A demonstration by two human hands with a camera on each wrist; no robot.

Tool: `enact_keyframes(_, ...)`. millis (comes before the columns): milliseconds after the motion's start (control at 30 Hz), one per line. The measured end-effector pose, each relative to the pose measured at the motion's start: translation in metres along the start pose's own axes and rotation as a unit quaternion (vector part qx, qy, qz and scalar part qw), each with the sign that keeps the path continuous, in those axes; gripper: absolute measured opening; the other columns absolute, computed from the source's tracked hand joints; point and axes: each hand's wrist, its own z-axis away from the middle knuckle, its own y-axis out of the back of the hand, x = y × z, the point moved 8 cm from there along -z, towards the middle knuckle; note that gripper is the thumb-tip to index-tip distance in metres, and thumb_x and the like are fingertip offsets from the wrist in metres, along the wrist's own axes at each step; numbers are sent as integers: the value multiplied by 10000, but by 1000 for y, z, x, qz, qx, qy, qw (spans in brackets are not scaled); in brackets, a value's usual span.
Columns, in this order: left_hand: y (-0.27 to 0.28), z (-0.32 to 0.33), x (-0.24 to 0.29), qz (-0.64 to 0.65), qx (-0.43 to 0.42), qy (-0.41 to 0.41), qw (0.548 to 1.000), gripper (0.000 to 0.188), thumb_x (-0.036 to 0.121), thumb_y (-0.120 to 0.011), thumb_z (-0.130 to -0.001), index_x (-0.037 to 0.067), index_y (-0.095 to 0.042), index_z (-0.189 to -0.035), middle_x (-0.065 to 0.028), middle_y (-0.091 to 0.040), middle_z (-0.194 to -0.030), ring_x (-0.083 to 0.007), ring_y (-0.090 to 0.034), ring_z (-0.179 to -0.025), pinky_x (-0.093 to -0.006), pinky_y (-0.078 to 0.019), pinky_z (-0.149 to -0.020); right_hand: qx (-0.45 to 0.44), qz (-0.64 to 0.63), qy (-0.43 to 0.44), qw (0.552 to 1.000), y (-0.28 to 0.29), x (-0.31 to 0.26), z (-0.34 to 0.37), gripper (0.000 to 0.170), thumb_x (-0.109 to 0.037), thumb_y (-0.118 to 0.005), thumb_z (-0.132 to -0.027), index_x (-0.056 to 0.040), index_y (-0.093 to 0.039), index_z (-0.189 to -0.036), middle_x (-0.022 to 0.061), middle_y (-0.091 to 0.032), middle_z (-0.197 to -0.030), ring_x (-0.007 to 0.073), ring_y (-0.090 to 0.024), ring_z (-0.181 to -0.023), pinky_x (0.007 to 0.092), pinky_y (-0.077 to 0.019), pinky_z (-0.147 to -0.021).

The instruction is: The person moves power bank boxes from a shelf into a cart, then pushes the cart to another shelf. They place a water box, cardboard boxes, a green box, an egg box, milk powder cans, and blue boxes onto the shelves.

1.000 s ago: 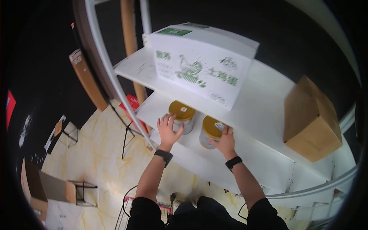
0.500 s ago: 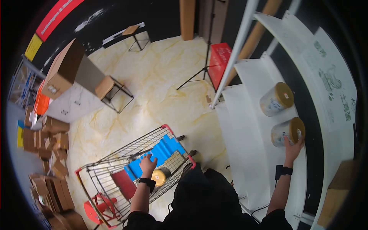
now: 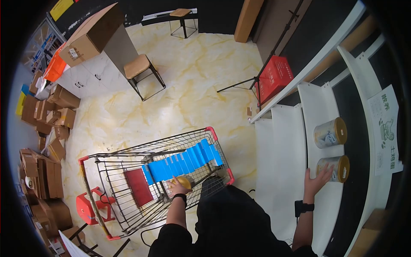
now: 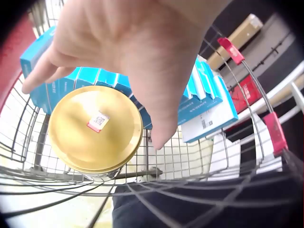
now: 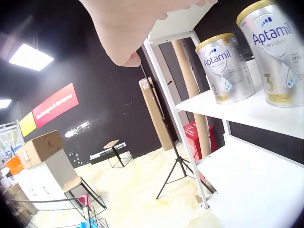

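Observation:
My left hand (image 3: 178, 189) reaches into the shopping cart (image 3: 138, 188), fingers spread over a gold-lidded tin (image 4: 90, 147). In the left wrist view the thumb and fingers stand apart above the lid, around its far side. A row of blue boxes (image 3: 175, 165) lies beside that tin. On the white shelf stand two Aptamil milk powder tins, one marked 2 (image 5: 228, 71) and one marked 3 (image 5: 280, 61). My right hand (image 3: 316, 184), fingers extended, overlaps the nearer shelf tin (image 3: 343, 168) in the head view; the right wrist view shows the hand apart from both tins.
A printed white box (image 3: 385, 128) sits on the upper shelf. Beyond the shelf stand a tripod (image 3: 256, 79) and a red box (image 3: 276, 77). A red stool (image 3: 87, 208) is by the cart handle. Cardboard boxes (image 3: 47, 171) pile up at the left.
The view has turned from the shelf to the cart. My left hand has left the shelf and come down over the tin in the cart. My right hand has drawn back from the nearer shelf tin.

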Motion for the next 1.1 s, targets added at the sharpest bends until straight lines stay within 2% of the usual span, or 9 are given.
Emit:
enact_keyframes(167, -24, -25, -4, 108, -31, 87, 990, 1373, 458, -824, -423, 272, 192, -1327, -205, 87, -1398, -488, -150, -1238, -518, -316, -965, -54, 2, 45, 997, -4, -13, 11, 777, -178, -638, -639, -45, -275, -1313, 233, -213, -1335, 407, -206, -1230, 504, -222, -995)
enact_keyframes(267, -34, -23, -5, 132, -39, 151, 979, 1299, 399, -810, -501, 296, 188, -1327, -150, 127, -1409, -420, -178, -1256, -589, -281, -943, -93, -13, 50, 994, -16, -4, 20, 768, -155, -633, -637, -40, -279, -1309, 235, -224, -1328, 407, -208, -1226, 500, -211, -998)
enact_keyframes(367, -24, -21, -9, 137, -34, 192, 971, 1289, 381, -803, -520, 289, 201, -1324, -152, 130, -1408, -433, -178, -1248, -589, -278, -945, -142, -22, 34, 989, -33, 11, 29, 758, -147, -635, -638, -32, -290, -1302, 238, -236, -1320, 406, -210, -1222, 493, -203, -1001)
enact_keyframes(533, -25, -26, -18, 122, -30, 183, 975, 1283, 389, -798, -506, 268, 173, -1336, -171, -31, -1394, -424, -264, -1198, -560, -347, -900, -193, -27, 30, 980, -56, 25, 45, 742, -165, -647, -650, -25, -304, -1293, 240, -238, -1319, 404, -209, -1223, 488, -199, -1003)
enact_keyframes(700, 11, -7, -19, 102, -2, 143, 984, 1229, 417, -789, -474, 216, 29, -1370, -176, -198, -1301, -402, -399, -1098, -530, -429, -817, -213, -50, 37, 975, -71, 8, 38, 704, -183, -645, -678, -36, -321, -1286, 235, -229, -1329, 398, -206, -1228, 479, -203, -1002)
enact_keyframes(867, 39, 1, -40, 138, -34, 90, 986, 1277, 490, -774, -380, 158, -48, -1377, -184, -269, -1279, -325, -440, -1115, -383, -434, -877, -230, -117, 49, 965, -92, -16, 29, 688, -188, -649, -681, -32, -338, -1275, 225, -228, -1334, 394, -208, -1228, 467, -224, -997)
enact_keyframes(1000, 51, -21, -75, 219, -42, 47, 974, 1198, 472, -745, -427, 115, -88, -1363, -189, -402, -1193, -343, -455, -1086, -421, -424, -880, -273, -198, 67, 939, -111, -48, 36, 668, -195, -653, -684, -27, -359, -1259, 223, -223, -1339, 395, -219, -1221, 465, -248, -986)
enact_keyframes(1067, 67, 0, -71, 323, -152, -39, 933, 1051, 427, -709, -521, 121, -117, -1334, -205, -387, -1220, -389, -468, -1041, -500, -455, -783, -287, -230, 78, 927, -118, -66, 43, 667, -199, -655, -684, -25, -362, -1257, 226, -221, -1339, 397, -225, -1217, 465, -255, -982)
enact_keyframes(1100, 83, 14, -74, 322, -143, -41, 935, 1051, 427, -709, -521, 121, -117, -1334, -205, -387, -1220, -389, -468, -1041, -500, -455, -783, -300, -251, 89, 916, -122, -78, 47, 665, -203, -657, -684, -24, -365, -1254, 229, -219, -1340, 399, -230, -1214, 465, -262, -979)
